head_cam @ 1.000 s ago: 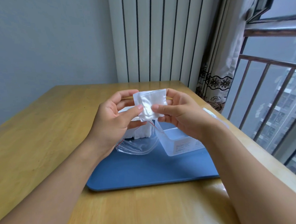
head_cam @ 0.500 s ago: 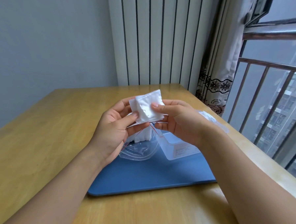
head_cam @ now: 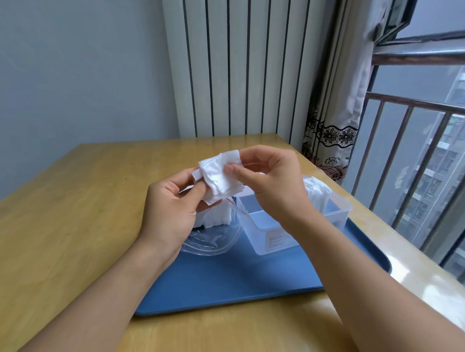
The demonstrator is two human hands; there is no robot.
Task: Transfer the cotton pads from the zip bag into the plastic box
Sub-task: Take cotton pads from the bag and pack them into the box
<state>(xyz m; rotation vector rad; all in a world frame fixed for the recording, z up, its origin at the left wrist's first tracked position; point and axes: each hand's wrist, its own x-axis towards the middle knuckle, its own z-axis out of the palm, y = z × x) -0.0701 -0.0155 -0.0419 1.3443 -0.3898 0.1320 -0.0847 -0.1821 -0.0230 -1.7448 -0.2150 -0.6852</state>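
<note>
A small stack of white cotton pads is held up above the tray, pinched between both hands. My left hand grips its lower left corner and my right hand grips its right side with the thumb on the front. Below them lies the clear zip bag with a red seal line, with more white pads in it, partly hidden by my left hand. To its right stands the translucent plastic box, open, with a bunch of pads at its far right end.
The bag and box rest on a blue tray on a wooden table. A radiator stands behind the table. A curtain and a railed window are on the right.
The pad stack has tilted and my right hand has shifted along its right side, while the camera view has drifted slightly. Both hands still hold the stack.
</note>
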